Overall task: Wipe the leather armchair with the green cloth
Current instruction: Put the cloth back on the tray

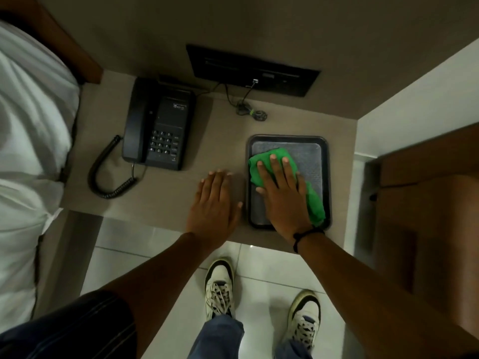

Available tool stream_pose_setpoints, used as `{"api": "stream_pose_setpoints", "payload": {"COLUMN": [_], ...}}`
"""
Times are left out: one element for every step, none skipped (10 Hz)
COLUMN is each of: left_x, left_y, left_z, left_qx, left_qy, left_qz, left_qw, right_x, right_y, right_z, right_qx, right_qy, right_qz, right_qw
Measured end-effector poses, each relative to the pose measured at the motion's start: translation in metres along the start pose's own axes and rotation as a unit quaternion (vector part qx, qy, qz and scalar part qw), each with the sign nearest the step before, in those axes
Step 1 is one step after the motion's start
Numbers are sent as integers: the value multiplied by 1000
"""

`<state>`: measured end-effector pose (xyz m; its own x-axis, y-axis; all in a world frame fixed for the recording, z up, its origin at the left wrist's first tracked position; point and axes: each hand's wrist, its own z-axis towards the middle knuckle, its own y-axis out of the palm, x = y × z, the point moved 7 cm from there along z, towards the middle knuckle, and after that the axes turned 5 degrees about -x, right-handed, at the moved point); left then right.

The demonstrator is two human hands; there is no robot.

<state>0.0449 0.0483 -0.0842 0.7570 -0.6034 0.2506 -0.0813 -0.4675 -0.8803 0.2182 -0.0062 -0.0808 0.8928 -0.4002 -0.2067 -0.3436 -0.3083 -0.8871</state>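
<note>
A hotel bedroom: white-sheeted bed (28,141) beside a desk (207,130) with black corded telephone (159,125).

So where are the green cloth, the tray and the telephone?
green cloth (261,161): head view, its bunched upper part.
tray (327,177): head view, its right rim.
telephone (166,117): head view, its body above the keypad.

Crumpled green cloth (261,164) lies in a dark tray (327,177), seemingly on grey matting.
</note>
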Motion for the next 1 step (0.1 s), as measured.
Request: {"api": "stream_pose_setpoints", "payload": {"left_x": [7], "left_y": [-17], "left_z": [0], "left_qx": [8], "left_qy": [-5], "left_qz": [3], "left_qw": [1000], "right_x": [-2], "right_y": [-19], "right_z": [-39], "right_qx": [25], "right_qy": [14], "right_qz": [111], "right_qw": [993]}}
